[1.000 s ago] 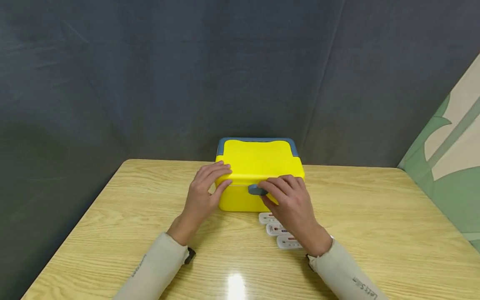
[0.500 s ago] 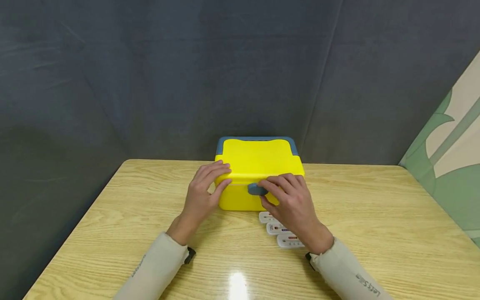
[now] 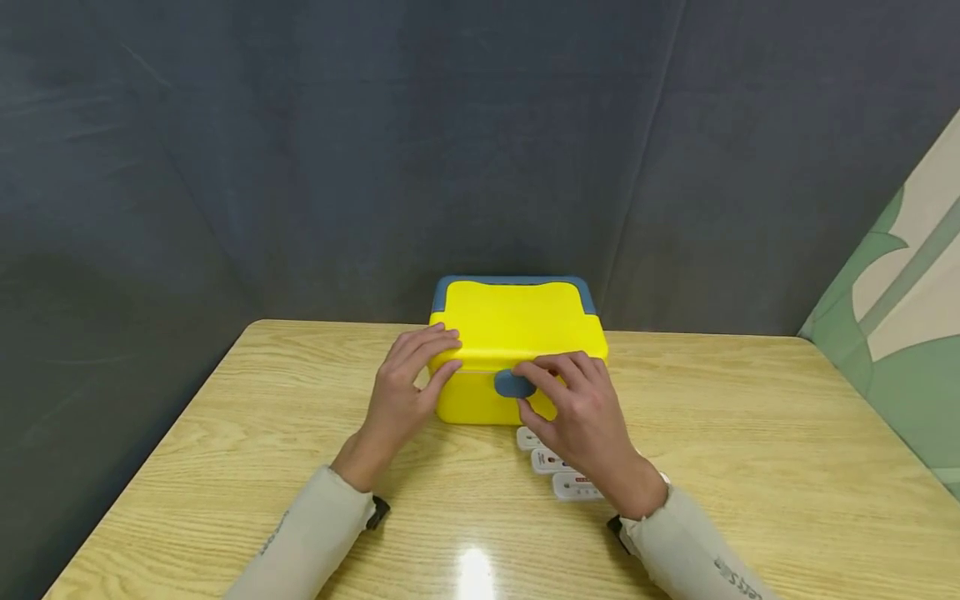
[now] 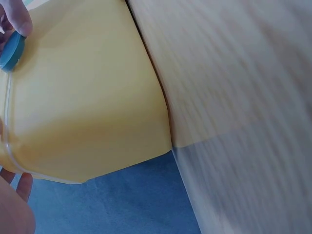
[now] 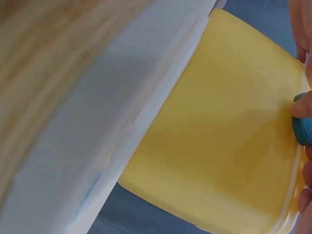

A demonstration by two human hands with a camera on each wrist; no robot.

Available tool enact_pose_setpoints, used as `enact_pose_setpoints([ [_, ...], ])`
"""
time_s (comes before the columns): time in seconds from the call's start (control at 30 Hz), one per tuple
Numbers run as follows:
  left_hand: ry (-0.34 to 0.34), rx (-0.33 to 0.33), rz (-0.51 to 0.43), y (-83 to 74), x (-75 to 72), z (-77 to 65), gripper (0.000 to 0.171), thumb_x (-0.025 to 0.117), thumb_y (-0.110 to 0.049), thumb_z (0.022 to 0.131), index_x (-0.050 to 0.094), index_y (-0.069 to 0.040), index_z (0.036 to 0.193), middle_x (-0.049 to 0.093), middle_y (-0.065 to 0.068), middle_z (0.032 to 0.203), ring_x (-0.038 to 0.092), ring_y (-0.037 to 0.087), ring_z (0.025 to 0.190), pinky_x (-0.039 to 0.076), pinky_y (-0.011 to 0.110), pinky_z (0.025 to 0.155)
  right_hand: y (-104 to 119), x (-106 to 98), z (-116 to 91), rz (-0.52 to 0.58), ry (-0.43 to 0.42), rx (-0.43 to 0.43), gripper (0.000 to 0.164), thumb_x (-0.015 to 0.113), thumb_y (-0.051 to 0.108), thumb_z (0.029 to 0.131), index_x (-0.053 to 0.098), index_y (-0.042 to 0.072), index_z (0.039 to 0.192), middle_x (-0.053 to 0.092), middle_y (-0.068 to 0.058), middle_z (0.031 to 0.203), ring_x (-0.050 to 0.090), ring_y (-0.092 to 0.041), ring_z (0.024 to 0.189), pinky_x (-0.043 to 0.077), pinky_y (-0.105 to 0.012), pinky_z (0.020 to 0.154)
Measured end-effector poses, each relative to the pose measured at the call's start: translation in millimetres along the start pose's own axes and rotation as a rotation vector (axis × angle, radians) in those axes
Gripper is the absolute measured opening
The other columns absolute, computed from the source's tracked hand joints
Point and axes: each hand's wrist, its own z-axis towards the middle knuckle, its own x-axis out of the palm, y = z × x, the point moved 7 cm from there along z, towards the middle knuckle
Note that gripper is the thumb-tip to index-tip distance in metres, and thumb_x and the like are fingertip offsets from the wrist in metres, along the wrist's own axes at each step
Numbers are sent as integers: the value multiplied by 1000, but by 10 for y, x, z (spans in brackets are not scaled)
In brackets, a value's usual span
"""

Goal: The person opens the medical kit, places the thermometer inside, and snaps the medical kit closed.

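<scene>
- Across the top of the head view, I see a dark curtain (image 3: 375, 167) filling the background.
- Below it, a pale wood-grained worktop (image 3: 300, 400) spreads through the lower half; a green-and-cream patterned panel (image 3: 915, 375) stands at the right edge.
- Just below centre sits the yellow box (image 3: 517, 321), upright on the worktop, its lid down.
- Right of the box's front middle, I have the right hand (image 3: 588, 417), fingers pinching the blue latch at the seam.
- At the box's left front corner, the left hand (image 3: 408, 379) rests, its fingers extended on the lid, thumb near the seam.
- Below the box, three white printed pieces (image 3: 572, 487) lie partly hidden by the right hand.
- Smallest, near the centre: that blue latch (image 3: 513, 384).
</scene>
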Motion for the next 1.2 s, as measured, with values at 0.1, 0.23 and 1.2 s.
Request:
enact_pose_setpoints([
  [0.1,7,-7,-5,6,7,-6,28,79,-9,84,72,-6,111,72,8,119,61,25,121,43,29,110,-1,9,-14,4,2,11,43,88,17,72,72,12,111,66,-8,106,55,-26,95,45,-40,81],
  [0.23,5,2,3,4,1,-14,30,80,-7,82,72,-6,111,72,8,119,62,25,120,44,30,109,5,18,-35,30,-2,26,47,90,15,69,71,12,112,66,-8,108,55,-26,96,46,-40,82],
  [1.2,17,5,5,8,3,-2,29,79,-8,84,72,-6,111,72,8,119,62,25,120,44,29,109,33,-12,-19,-15,37,-35,56,93,16,68,67,8,117,64,-10,111,55,-27,100,48,-40,86],
])
